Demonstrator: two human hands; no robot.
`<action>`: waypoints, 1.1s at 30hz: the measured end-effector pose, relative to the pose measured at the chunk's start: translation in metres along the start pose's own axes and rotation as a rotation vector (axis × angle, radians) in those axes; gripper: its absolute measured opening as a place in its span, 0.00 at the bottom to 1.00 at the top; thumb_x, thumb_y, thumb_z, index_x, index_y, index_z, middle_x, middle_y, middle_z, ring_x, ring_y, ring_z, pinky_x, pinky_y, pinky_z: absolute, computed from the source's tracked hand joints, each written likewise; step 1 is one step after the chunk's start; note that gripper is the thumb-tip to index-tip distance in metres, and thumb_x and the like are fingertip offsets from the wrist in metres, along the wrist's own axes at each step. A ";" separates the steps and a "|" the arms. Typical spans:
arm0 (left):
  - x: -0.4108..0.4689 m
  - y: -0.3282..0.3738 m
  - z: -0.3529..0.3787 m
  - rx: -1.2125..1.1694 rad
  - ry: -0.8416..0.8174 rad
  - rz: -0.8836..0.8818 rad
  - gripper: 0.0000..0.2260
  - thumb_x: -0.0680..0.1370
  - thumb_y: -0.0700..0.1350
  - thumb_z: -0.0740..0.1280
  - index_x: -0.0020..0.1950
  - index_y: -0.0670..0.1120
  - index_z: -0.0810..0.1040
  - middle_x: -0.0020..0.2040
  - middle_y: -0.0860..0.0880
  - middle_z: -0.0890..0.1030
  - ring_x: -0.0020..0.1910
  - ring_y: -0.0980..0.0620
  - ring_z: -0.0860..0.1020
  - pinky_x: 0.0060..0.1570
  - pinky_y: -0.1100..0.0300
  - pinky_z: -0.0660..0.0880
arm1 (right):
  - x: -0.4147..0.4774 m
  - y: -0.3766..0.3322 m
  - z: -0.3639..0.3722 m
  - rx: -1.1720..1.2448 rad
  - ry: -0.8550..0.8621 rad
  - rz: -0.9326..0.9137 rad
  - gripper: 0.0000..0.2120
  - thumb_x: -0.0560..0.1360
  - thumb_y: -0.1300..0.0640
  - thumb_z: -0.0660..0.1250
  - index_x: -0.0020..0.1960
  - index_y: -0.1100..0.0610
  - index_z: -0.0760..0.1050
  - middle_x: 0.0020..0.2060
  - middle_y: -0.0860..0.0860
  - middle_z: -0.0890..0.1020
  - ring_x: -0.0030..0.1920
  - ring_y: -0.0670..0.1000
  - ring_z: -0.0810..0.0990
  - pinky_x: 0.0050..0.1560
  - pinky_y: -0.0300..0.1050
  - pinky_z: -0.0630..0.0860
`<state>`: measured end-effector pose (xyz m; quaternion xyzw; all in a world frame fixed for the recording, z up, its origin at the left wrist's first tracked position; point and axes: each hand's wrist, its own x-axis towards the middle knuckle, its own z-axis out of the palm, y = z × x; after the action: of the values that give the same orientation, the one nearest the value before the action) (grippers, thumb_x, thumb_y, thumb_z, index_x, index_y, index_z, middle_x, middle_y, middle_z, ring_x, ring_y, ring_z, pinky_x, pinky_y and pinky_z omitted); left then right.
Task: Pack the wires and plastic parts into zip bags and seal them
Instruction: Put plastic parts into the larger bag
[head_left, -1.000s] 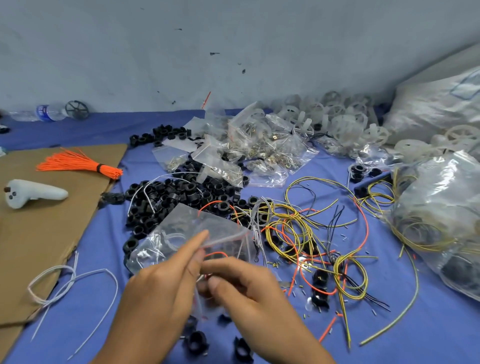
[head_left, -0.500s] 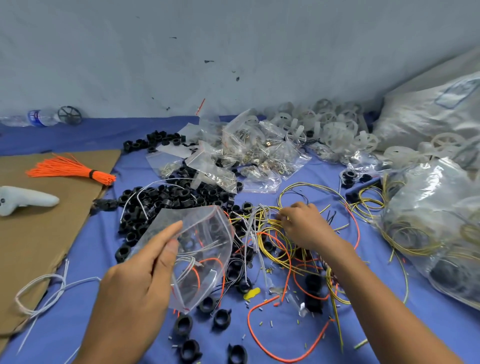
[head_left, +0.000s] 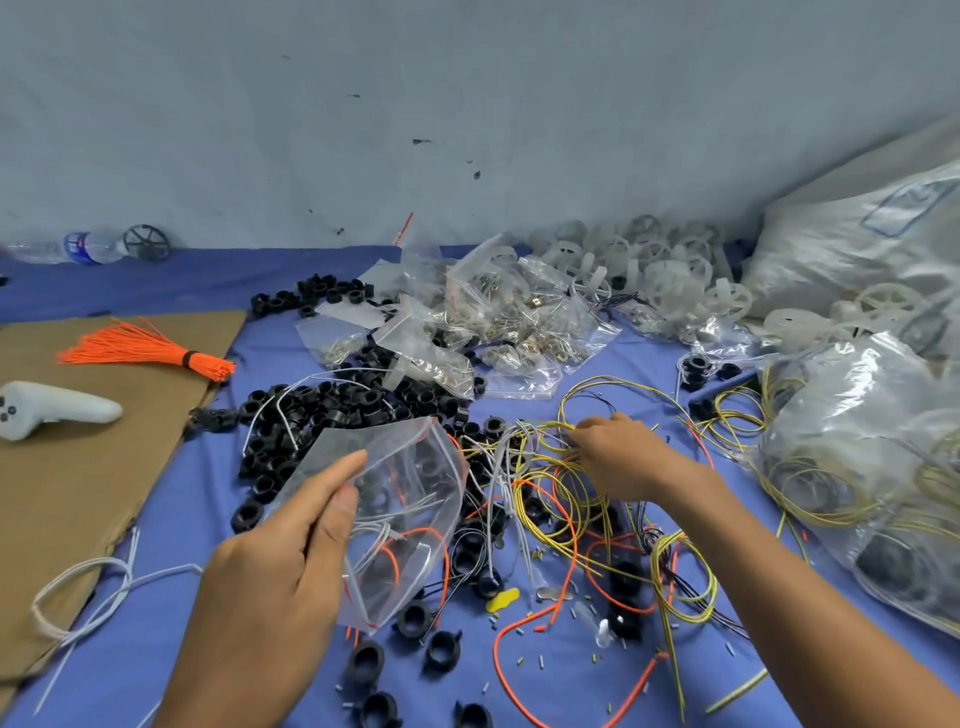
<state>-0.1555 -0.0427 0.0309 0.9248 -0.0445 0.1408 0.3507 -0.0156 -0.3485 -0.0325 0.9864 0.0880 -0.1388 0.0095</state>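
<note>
Head view over a blue cloth (head_left: 171, 280) strewn with parts. At 7 o'clock the left hand (head_left: 275, 582) grasps a clear plastic zip bag with a red-lined edge (head_left: 415, 493), thumb on its near face; the bag is lifted off the cloth, and white and orange wire lies inside. At 3 o'clock of the bag, the right hand (head_left: 618, 457) reaches into a tangle of yellow, orange and white wires (head_left: 561, 499), its fingers curled down and pinching yellow strands. A heap of black plastic rings (head_left: 332, 410) spreads at 11 o'clock of the bag, with a few scattered at 6 o'clock. Filled clear bags (head_left: 509, 322) and translucent white plastic wheels (head_left: 649, 265) lie toward 12 and 1 o'clock. At 9 o'clock, a brown cardboard sheet (head_left: 78, 493) carries a bound orange wire bundle (head_left: 150, 348) and a white handheld controller (head_left: 52, 410).
</note>
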 end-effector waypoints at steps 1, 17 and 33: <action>0.000 0.000 -0.001 0.003 -0.002 0.003 0.17 0.77 0.62 0.56 0.62 0.82 0.64 0.23 0.50 0.67 0.22 0.56 0.65 0.26 0.53 0.63 | -0.001 0.003 -0.002 -0.023 0.056 0.010 0.15 0.80 0.62 0.53 0.63 0.60 0.72 0.67 0.57 0.72 0.60 0.61 0.71 0.58 0.53 0.69; 0.004 0.001 0.006 -0.033 -0.047 -0.001 0.16 0.77 0.62 0.55 0.64 0.76 0.69 0.24 0.50 0.68 0.22 0.54 0.65 0.26 0.53 0.60 | -0.087 0.050 -0.093 0.449 1.224 -0.022 0.16 0.81 0.63 0.61 0.68 0.62 0.75 0.66 0.58 0.75 0.58 0.50 0.77 0.61 0.44 0.71; 0.005 0.003 0.006 -0.076 -0.041 0.009 0.19 0.79 0.60 0.56 0.68 0.64 0.75 0.22 0.53 0.67 0.22 0.55 0.64 0.24 0.64 0.58 | -0.100 0.008 -0.082 1.255 0.988 -0.214 0.13 0.76 0.67 0.69 0.56 0.52 0.78 0.43 0.49 0.85 0.40 0.47 0.83 0.41 0.39 0.79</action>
<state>-0.1502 -0.0490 0.0297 0.9133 -0.0613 0.1217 0.3838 -0.0866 -0.3698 0.0737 0.7413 0.0815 0.2900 -0.5998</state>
